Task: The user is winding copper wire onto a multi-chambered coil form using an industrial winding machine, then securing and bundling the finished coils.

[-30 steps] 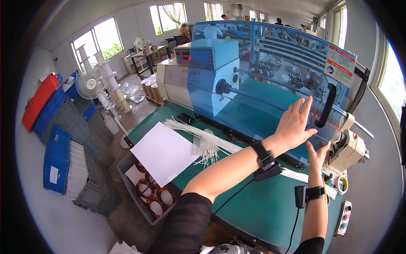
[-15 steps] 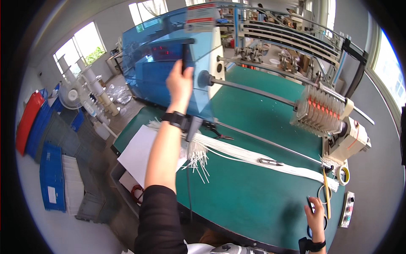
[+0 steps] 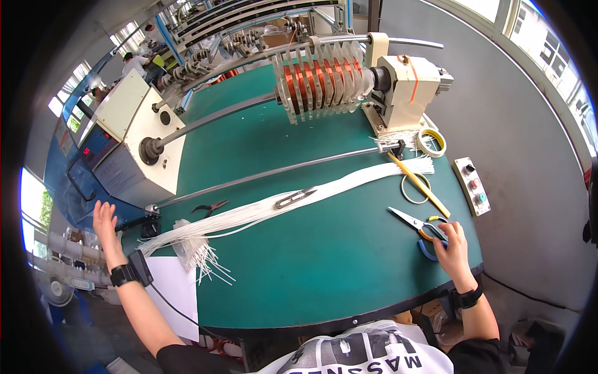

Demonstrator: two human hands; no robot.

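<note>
Bright daylight; left window glaring white; straight edges bowed toward black fisheye rim; green tabletop sharp.

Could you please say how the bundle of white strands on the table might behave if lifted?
The bundle of white strands would probably bend, since it curves along the table. It may spread apart, as its ends splay. The snips lying on it might slide off.

At the frame's lower right, I saw the right hand gripping scissors; far left, the left hand spread open near a blue see-through cover. White strands crossed the green table mid-frame.
</note>
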